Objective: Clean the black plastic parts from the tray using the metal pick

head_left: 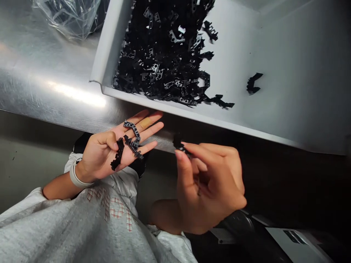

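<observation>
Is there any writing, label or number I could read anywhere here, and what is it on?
On the grey sweatshirt: checked fabric letters, creased and cut off by folds, too distorted to read.
On the white tray, black plastic parts and plastic bag: no text visible.

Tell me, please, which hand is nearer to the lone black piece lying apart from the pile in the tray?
Right. The right hand is below the lone black piece, slightly leftward; the left hand lies farther left, under the pile.
</observation>
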A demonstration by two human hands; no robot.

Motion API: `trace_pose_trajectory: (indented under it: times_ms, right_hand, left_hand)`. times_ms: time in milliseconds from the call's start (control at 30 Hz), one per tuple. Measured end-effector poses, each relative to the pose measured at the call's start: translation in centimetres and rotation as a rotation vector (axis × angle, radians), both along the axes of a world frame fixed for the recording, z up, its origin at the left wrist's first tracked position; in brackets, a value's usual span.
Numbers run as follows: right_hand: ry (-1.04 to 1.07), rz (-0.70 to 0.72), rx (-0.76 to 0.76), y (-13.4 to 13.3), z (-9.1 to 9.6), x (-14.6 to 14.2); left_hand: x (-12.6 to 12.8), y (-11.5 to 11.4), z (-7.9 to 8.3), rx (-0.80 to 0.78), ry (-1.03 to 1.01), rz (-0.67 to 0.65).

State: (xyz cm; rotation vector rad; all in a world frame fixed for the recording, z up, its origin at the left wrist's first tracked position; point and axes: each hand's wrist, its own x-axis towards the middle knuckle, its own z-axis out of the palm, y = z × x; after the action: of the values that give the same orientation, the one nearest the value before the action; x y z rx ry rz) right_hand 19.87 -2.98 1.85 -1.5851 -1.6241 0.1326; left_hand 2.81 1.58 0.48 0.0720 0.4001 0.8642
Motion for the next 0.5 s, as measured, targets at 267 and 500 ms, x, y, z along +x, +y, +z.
trace_pose_trajectory:
  times_ms: [267,500]
  right_hand:
    - [-0.247,0.186,0.010,0.7,0.6,-0.2]
    - [-0.294,0.343,-0.092,1.5,1.4,-0.2]
  left_hand:
    - [-0.4,-0.4,-0.1,-0.070,-0.067,-0.117]
    - [-0.1,-0.2,0.2,-0.159,-0.024,-0.181]
